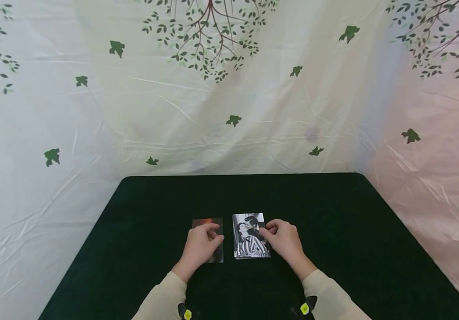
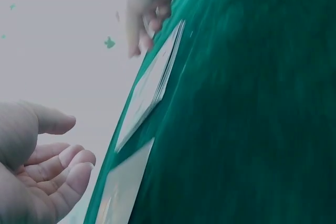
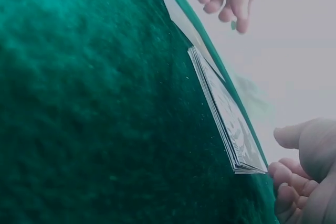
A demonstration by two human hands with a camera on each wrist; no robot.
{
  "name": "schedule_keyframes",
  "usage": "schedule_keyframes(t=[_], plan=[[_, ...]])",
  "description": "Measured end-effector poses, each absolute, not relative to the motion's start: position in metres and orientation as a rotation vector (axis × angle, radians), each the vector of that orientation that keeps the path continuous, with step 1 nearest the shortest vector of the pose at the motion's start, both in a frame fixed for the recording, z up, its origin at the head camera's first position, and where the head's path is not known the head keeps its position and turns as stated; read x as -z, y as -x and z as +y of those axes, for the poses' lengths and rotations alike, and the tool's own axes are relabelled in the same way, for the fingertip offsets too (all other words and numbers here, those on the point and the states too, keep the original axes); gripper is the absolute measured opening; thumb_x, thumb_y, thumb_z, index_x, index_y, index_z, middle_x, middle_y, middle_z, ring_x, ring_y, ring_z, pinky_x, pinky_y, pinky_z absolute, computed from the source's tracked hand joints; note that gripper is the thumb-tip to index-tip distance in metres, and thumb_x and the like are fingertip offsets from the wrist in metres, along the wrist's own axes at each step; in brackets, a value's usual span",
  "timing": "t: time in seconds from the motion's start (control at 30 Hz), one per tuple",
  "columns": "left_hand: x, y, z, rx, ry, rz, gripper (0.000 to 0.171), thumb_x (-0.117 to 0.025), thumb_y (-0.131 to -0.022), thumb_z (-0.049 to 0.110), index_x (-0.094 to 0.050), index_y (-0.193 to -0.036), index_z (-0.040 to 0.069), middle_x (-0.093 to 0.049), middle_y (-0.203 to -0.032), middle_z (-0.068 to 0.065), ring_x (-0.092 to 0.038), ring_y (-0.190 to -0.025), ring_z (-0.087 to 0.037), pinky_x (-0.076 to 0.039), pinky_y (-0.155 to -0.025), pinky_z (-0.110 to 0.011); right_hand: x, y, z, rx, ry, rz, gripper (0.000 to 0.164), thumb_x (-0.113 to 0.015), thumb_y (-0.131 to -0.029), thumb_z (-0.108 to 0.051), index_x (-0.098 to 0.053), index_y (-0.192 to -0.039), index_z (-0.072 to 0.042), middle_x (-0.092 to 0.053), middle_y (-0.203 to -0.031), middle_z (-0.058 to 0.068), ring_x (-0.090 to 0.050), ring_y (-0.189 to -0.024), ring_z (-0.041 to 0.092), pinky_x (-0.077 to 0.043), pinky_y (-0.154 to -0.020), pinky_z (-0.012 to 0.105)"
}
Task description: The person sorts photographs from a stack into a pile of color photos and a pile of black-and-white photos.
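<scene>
A stack of photo cards (image 1: 249, 242) lies on the dark green tabletop, topped by a black-and-white picture of two people. Left of it is a darker card (image 1: 218, 256) with an orange glow at its top, flat on the cloth. My left hand (image 1: 199, 243) hovers over that card and covers much of it; in the left wrist view its thumb and loosely bent fingers stand apart around nothing. At the stack's right edge is my right hand (image 1: 286, 242), thumb overlapping the picture from above. The right wrist view shows its fingertips (image 3: 280, 173) close by the stack's corner, with nothing gripped.
The green table (image 1: 153, 200) has rounded far corners. Behind and on both sides hangs a pale curtain (image 1: 197, 138) printed with branches and leaves. Cream sleeves (image 1: 163, 298) cover the forearms, with black bands at the wrists.
</scene>
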State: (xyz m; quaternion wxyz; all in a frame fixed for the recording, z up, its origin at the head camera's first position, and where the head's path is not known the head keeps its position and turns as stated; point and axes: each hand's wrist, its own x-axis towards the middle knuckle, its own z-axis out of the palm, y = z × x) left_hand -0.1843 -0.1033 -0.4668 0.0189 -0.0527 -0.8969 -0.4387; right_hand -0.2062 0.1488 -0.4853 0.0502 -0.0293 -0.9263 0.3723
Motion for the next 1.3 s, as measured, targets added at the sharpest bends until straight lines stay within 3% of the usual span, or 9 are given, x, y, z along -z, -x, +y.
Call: schedule_keyframes(t=[0.2,0.43,1.3], plan=[[0.472,0.190,-0.068,1.295,0.145,-2.824,0.036,-0.073,-0.085,0.022,-0.065,-0.115,0.004,-0.064,-0.077,0.004,-0.056,-0.065,-0.010,-0.048,-0.066,-0.036,0.489,0.210,0.153,-1.166,0.122,-2.860,0.038,-0.074,-0.083,-0.036,-0.066,-0.106,-0.007,-0.061,-0.077,0.001,-0.054,-0.063,0.013,-0.045,-0.056,0.029],[0.483,0.191,-0.044,1.256,0.041,-2.838,0.036,-0.073,-0.085,0.024,-0.067,-0.110,-0.001,-0.063,-0.073,0.000,-0.055,-0.060,-0.011,-0.045,-0.052,-0.028,0.496,0.208,0.156,-1.145,0.127,-2.911,0.035,-0.075,-0.084,-0.033,-0.067,-0.105,-0.006,-0.059,-0.075,0.000,-0.053,-0.061,0.013,-0.044,-0.056,0.028],[0.487,0.189,-0.044,1.164,-0.027,-2.911,0.037,-0.077,-0.081,0.027,-0.070,-0.111,0.005,-0.067,-0.085,-0.003,-0.055,-0.067,-0.014,-0.045,-0.057,-0.034,0.500,0.205,0.146,-1.113,0.092,-2.951,0.041,-0.079,-0.079,-0.031,-0.065,-0.108,-0.006,-0.057,-0.073,0.000,-0.051,-0.061,0.013,-0.043,-0.057,0.029]])
